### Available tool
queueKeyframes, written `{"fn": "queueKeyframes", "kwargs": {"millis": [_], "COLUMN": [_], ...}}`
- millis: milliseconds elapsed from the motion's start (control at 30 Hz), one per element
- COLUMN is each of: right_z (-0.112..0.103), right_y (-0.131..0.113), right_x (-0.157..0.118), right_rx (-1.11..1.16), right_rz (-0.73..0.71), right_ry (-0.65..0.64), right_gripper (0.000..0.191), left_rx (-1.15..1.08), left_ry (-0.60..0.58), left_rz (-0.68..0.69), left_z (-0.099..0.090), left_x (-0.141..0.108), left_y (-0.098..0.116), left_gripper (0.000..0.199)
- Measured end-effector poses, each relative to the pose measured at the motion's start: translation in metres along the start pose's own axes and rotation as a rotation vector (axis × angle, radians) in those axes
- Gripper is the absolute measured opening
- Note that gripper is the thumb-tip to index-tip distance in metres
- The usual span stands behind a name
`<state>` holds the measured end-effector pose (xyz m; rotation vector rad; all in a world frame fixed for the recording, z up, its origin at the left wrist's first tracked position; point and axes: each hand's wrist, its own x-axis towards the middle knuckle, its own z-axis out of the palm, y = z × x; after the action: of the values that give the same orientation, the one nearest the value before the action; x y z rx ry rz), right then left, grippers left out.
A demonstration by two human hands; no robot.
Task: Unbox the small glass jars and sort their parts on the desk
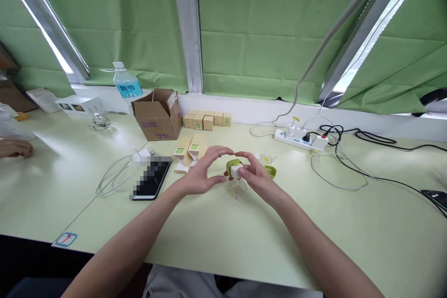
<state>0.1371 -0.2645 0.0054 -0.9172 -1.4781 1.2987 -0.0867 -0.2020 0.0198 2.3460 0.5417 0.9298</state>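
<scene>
The right hand [257, 180] pinched a rounded white piece [235, 172], partly wrapped in a green cover [229, 164], above the desk [204, 237]. The left hand [198, 176] curved wide open close beside it, holding nothing. A clear plastic piece [237, 190] lay just nearer the person.

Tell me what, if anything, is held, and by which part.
The right grip holds a small green-and-white piece, thumb against its white part; the left grip is open beside it, any contact unclear.
</scene>
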Motion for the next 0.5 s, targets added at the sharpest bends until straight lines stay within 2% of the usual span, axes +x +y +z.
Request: {"fn": "queueKeyframes", "kwargs": {"millis": [100,233,333,500], "right_z": [0.001,0.009,0.009,0.005], "right_y": [0.001,0.006,0.006,0.001], "right_x": [-0.003,-0.005,-0.010,-0.017], "right_rx": [0.102,0.114,-0.070,-0.425], "right_rz": [-0.002,0.010,0.003,-0.218], "right_ry": [0.018,0.032,0.123,0.373], "right_gripper": [0.059,0.053,0.051,0.041], "left_rx": [-0.124,-0.218,-0.186,-0.150], "left_ry": [-0.005,0.112,0.177,0.199], "left_rz": [-0.025,-0.077,-0.133,-0.110], "left_z": [0.018,0.036,0.038,0.035], "left_x": [-0.001,-0.003,-0.004,-0.003], "left_y": [0.009,0.011,0.007,0.004], "left_gripper": [0.068,0.048,0.044,0.041]}}
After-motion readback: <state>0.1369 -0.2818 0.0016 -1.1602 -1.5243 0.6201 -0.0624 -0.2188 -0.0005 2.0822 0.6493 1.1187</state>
